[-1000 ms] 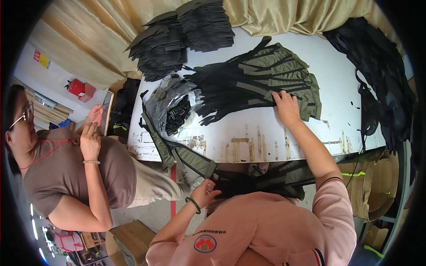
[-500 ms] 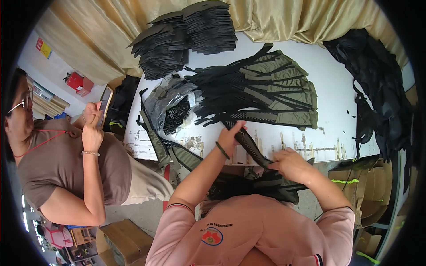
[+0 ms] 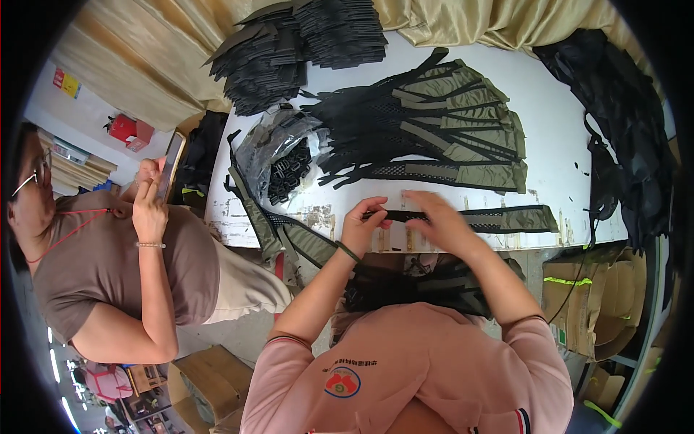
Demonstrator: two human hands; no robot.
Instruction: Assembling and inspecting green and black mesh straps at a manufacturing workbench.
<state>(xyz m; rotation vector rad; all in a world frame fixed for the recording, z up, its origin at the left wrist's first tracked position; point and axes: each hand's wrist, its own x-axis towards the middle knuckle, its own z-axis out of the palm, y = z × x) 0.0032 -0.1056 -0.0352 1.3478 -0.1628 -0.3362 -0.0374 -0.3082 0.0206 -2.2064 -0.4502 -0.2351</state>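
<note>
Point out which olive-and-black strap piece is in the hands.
The single strap piece at the table's near edge, pinched by the left hand and right hand; the others lie stacked behind.

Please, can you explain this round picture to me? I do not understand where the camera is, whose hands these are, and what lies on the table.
The camera sits on a person's head and looks down, so the wide lens bends the edges. The two bare arms from below are that person's own. The left hand and right hand hold a black and olive strap above the white table. On the table lie a fan of similar straps, stacks of black pieces and a clear bag of black buckles. At the left another person looks at a phone.
</note>
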